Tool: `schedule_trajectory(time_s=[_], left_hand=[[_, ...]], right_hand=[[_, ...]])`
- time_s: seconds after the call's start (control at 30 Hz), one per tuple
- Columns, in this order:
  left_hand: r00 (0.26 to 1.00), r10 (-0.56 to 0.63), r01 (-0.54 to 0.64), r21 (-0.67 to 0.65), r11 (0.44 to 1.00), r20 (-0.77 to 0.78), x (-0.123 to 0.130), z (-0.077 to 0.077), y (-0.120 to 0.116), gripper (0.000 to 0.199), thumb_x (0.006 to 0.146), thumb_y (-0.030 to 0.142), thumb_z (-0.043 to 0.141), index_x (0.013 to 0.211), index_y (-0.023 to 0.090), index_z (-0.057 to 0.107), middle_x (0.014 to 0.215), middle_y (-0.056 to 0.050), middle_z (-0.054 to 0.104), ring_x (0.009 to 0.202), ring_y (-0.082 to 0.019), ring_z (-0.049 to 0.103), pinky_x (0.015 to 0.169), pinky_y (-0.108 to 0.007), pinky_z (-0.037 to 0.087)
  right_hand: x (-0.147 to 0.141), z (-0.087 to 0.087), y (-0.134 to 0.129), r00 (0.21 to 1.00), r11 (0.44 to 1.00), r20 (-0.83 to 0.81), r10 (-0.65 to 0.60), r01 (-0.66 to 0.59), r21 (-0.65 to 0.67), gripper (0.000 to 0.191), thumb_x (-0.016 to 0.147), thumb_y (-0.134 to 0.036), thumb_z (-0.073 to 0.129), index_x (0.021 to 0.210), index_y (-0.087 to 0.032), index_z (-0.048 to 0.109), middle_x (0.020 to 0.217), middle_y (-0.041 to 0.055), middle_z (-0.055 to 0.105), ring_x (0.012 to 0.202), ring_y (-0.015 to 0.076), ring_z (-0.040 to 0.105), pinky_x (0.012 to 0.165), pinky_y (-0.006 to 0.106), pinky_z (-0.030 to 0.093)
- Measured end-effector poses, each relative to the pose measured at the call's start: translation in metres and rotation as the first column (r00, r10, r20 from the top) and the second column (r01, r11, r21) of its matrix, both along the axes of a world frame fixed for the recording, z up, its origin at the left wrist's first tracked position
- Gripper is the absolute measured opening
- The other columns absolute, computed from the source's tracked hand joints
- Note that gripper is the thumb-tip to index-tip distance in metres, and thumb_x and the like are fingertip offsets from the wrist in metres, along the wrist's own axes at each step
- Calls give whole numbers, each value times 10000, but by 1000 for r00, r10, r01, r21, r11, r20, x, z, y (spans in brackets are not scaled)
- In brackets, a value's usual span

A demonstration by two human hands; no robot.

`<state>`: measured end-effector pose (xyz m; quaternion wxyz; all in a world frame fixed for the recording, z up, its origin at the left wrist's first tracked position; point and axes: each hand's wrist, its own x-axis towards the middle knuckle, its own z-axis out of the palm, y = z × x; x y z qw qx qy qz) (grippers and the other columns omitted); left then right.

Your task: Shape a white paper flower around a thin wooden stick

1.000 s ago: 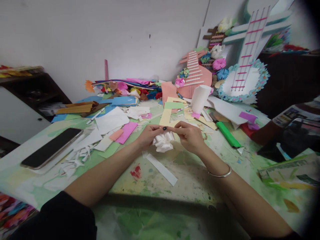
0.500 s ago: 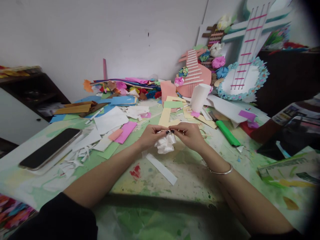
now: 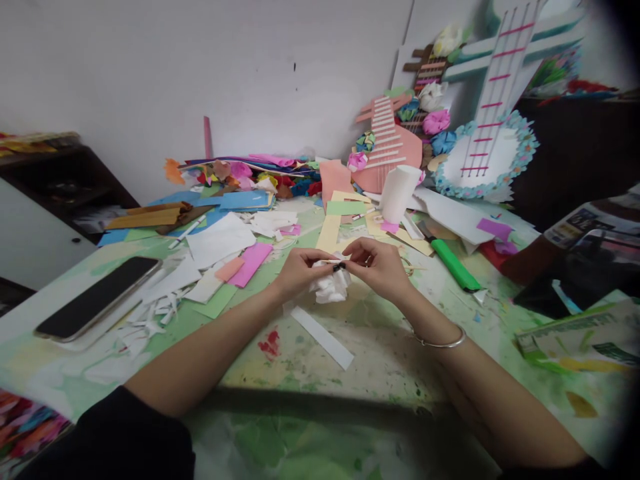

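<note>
A crumpled white paper flower (image 3: 331, 288) hangs just under my fingertips, above the paint-stained table. My left hand (image 3: 301, 270) pinches its top edge from the left. From the right, my right hand (image 3: 376, 267) pinches the same top edge, its fingertips touching or nearly touching those of the left. A thin pale stick (image 3: 419, 268) shows beside the right hand; how far it runs behind the fingers is hidden. Below the flower a white paper strip (image 3: 323, 338) lies flat on the table (image 3: 380, 373).
A phone (image 3: 100, 297) and white paper scraps (image 3: 145, 323) lie at left. Behind are a white roll (image 3: 400, 193), coloured papers and paper instruments (image 3: 390, 143). A green cutter (image 3: 454, 265) and a green-white box (image 3: 580, 340) are at right.
The fingers of my right hand have lifted and bent a little at the flower's top edge. The flower has turned slightly, and some white paper now shows above the fingertips.
</note>
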<state>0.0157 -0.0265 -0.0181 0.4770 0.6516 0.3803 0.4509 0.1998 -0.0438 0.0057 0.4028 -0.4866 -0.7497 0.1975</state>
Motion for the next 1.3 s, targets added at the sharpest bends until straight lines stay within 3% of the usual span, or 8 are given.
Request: schedule_trajectory(time_s=[0.23, 0.43, 0.7, 1.03, 1.3], left_hand=[[994, -111, 112, -50, 992, 24, -2, 0, 1, 282, 634, 186, 665, 908, 174, 734, 916, -59, 717, 795, -175, 621, 677, -232, 436], [997, -72, 75, -102, 992, 29, -1, 2, -1, 270, 640, 209, 629, 882, 157, 738, 834, -60, 712, 688, -155, 590, 578, -213, 390], [999, -26, 25, -47, 999, -36, 1, 2, -3, 266, 685, 326, 661, 858, 138, 737, 746, -55, 686, 623, -127, 541, 557, -212, 364], [979, 128, -102, 162, 981, -160, 0, 6, -4, 187, 686, 221, 624, 823, 174, 742, 772, -34, 704, 634, -129, 559, 582, -210, 373], [970, 147, -96, 249, 964, -195, -1, 2, -3, 203, 726, 248, 609, 873, 197, 738, 826, -50, 713, 708, -149, 596, 631, -224, 401]], right_hand=[[0, 2, 0, 1000, 999, 8, -8, 8, -33, 110, 688, -268, 641, 744, -175, 623, 656, 0, 620, 591, 104, 536, 531, 218, 340], [1, 3, 1, 1000, 999, 14, -17, 17, -37, 86, 676, -252, 635, 670, -172, 604, 625, -7, 605, 571, 99, 511, 527, 224, 329], [2, 0, 2, 999, 1000, 30, -22, 23, -20, 95, 665, -251, 664, 655, -172, 612, 619, -8, 609, 572, 102, 512, 526, 223, 325], [6, 7, 2, 984, 997, 164, 66, -71, 27, 104, 754, -229, 570, 764, -167, 653, 682, 6, 638, 583, 95, 516, 548, 210, 336], [10, 6, 5, 956, 996, 280, 92, -89, -24, 265, 828, -311, 508, 683, -158, 668, 525, -20, 528, 502, 79, 407, 500, 225, 237]])
